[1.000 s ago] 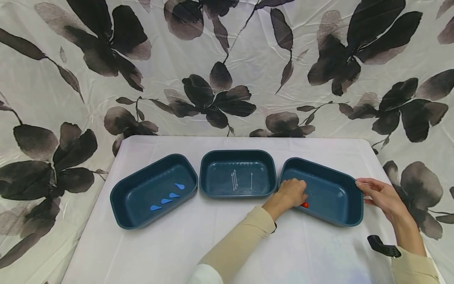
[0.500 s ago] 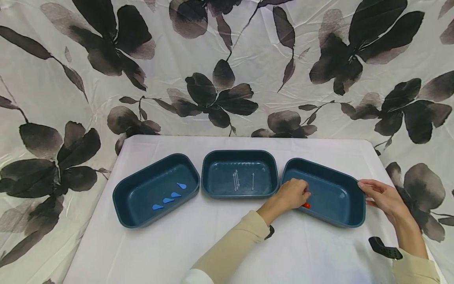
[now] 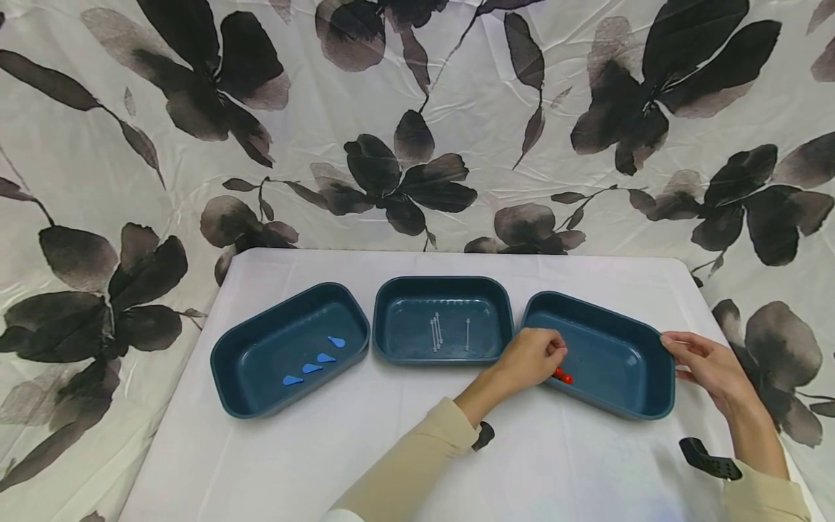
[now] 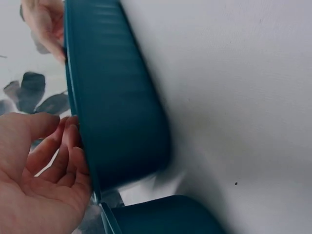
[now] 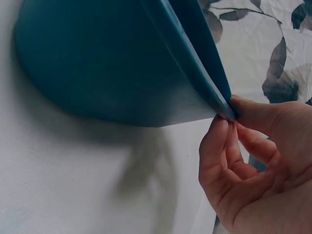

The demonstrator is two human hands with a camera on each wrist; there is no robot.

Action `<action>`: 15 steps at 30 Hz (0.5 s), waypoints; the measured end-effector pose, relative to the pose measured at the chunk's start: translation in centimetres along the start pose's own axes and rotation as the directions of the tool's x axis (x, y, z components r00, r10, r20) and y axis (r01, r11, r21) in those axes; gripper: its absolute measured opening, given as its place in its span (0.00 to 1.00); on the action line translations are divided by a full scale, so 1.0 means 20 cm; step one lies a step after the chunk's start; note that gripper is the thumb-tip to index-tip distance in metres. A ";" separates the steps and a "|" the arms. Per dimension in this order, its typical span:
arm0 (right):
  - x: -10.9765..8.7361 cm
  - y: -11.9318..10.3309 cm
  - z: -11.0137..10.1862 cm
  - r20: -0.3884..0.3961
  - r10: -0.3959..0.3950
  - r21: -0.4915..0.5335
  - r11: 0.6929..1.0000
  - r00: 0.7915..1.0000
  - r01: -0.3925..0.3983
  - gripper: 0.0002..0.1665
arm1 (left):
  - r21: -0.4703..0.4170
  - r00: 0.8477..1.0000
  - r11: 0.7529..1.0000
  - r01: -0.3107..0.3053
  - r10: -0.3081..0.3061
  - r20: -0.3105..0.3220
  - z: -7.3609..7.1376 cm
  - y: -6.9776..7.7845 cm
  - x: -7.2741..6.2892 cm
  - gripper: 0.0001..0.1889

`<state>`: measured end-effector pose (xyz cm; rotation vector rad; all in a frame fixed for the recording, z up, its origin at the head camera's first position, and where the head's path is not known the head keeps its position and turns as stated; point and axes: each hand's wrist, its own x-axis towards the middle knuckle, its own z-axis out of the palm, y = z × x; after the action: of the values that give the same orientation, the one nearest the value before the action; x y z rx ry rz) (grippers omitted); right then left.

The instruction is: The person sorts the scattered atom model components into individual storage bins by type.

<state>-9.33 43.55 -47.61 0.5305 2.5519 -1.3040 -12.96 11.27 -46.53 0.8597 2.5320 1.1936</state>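
At the right stands a dark teal tray (image 3: 607,355) with small red pieces (image 3: 562,375) by its near-left wall. My left hand (image 3: 531,355) is over that tray's left end, fingers curled, just left of the red pieces. In the left wrist view the left hand (image 4: 46,170) has its thumb near the fingers beside the rim; whether anything is between the fingertips is hidden. My right hand (image 3: 707,366) holds the tray's right end. Close up in the right wrist view, the right hand (image 5: 258,161) pinches the rim (image 5: 195,73) between thumb and fingers.
A middle teal tray (image 3: 398,348) holds several thin grey sticks (image 3: 435,333). The left teal tray (image 3: 248,355) contains several blue drop-shaped pieces (image 3: 313,367). All stand on a white-covered table (image 3: 293,464), with floral cloth (image 3: 496,145) behind.
My left hand has drawn slightly back and left relative to the right tray, uncovering more of the red pieces. The right hand keeps its hold on the rim. The head view has shifted slightly.
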 end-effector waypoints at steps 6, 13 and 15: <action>0.00 0.00 0.01 -0.013 -0.016 0.033 0.999 1.000 0.017 0.43 | -0.050 0.999 0.998 -0.027 0.026 -0.036 -0.03 -0.01 -0.04 0.06; 0.01 0.00 0.01 -0.047 -0.053 0.055 0.997 0.997 0.056 0.37 | -0.120 0.997 0.993 -0.017 0.007 -0.079 -0.06 -0.03 -0.08 0.06; 0.01 0.00 0.02 -0.071 -0.059 0.067 0.996 0.996 0.064 0.32 | -0.125 0.995 0.992 -0.016 0.003 -0.101 -0.06 -0.05 -0.10 0.06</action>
<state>-9.46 43.24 -47.92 0.5223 2.6060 -1.4242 -12.32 8.88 -46.52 0.8016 2.5003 1.4162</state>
